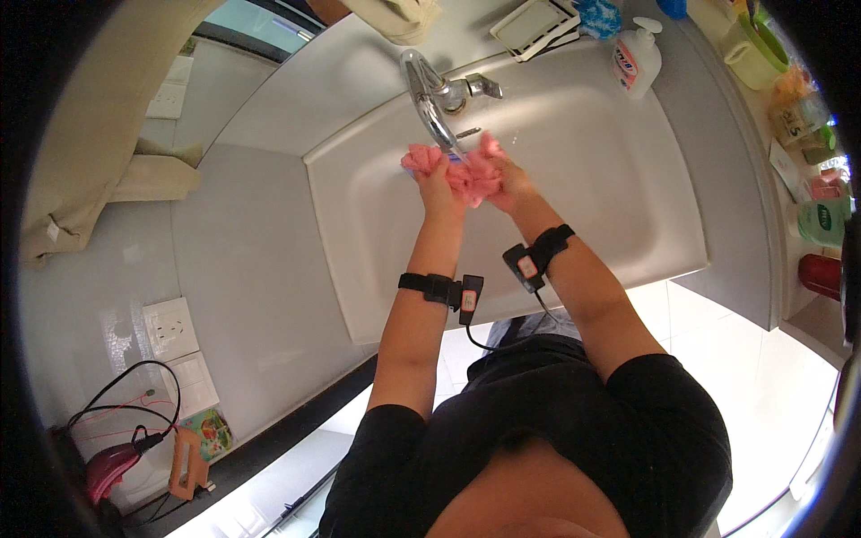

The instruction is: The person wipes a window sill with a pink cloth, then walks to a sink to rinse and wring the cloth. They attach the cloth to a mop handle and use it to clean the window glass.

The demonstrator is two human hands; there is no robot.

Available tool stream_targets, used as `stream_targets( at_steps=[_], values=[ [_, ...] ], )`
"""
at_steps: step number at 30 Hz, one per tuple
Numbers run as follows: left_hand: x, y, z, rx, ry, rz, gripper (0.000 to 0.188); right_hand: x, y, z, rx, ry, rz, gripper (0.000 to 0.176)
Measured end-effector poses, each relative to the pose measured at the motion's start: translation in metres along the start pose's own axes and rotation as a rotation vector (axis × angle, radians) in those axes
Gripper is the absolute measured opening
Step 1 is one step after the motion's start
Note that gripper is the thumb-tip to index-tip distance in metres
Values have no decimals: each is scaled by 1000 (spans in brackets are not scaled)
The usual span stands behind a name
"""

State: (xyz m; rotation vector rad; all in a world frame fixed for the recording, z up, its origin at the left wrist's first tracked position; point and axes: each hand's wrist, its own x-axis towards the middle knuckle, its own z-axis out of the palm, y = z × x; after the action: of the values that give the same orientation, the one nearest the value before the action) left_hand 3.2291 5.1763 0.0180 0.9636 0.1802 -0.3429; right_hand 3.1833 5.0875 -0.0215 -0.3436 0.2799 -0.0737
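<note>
A bunched pink cloth (479, 176) is between my two hands, low under the spout of a chrome faucet (425, 101). My left hand (440, 189) grips its left part, and some of the cloth bulges out above the fingers. My right hand (512, 185) holds the right part, fingers partly hidden in the folds. A thin stream of water (460, 153) appears to fall from the spout onto the cloth. A small blue-purple patch shows beside the cloth under the spout; I cannot tell what it is. Both hands are over a white sink basin (605, 202).
A white pump bottle (636, 60) stands at the basin's back right corner, near a soap dish (536, 28) and a blue mesh scrubber (599, 17). Right, a shelf holds a green cup (753, 54) and several containers. A hair dryer (114, 464) hangs at lower left near wall sockets (168, 328).
</note>
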Motion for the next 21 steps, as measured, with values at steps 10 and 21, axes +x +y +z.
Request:
stream_targets(
  at_steps=[10,21],
  values=[
    [20,-30,-22,1022,-167,405,28,6,28,33,59,234,-179,34],
    [9,-18,-8,1530,-104,606,28,33,38,-3,-274,555,27,55]
  ],
)
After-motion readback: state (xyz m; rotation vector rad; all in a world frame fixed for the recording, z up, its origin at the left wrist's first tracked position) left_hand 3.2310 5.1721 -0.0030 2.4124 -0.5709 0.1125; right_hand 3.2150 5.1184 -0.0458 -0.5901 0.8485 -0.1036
